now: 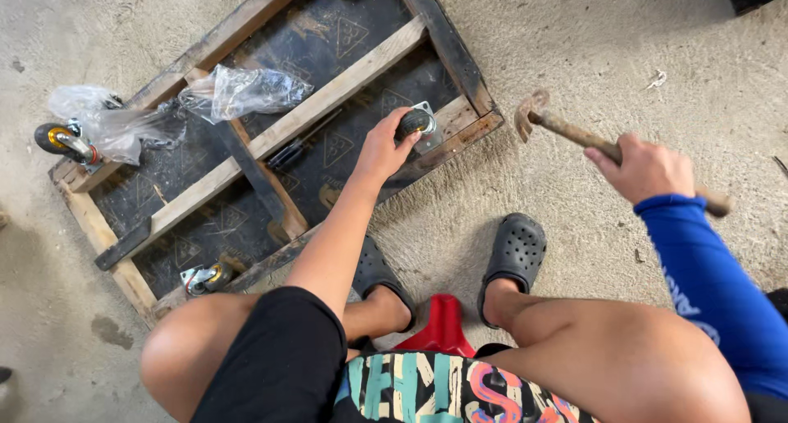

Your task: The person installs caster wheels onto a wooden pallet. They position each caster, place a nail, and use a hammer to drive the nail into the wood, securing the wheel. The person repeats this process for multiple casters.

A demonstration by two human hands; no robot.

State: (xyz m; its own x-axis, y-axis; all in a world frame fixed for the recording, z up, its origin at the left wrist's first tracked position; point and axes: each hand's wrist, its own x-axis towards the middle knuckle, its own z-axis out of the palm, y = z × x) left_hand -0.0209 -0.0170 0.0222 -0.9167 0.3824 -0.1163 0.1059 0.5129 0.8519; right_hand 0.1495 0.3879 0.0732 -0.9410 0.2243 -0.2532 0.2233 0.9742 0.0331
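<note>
At the far left, a yellow-hubbed caster wheel (pixel 61 141) sits on the corner of a wooden frame (pixel 197 195) that lies flat on the concrete floor (pixel 574 70), dark board showing between its slats. Beside that caster lies a crumpled clear plastic bag (pixel 111 123), and a second clear bag (pixel 242 91) rests further along on the frame. Another caster (pixel 203 278) sits at the near corner, close to the person's knee. Toward the middle, the left hand (pixel 382 148) reaches out, fingers curled onto a black caster with a metal plate (pixel 420 126) at the frame's right corner. Below are two black clogs (pixel 513 255) and a red stool (pixel 441 326). To the right, the right hand (pixel 644 169), blue-sleeved, is closed around a rusty hammer (pixel 566 129), held above the floor, well apart from the frame.
</note>
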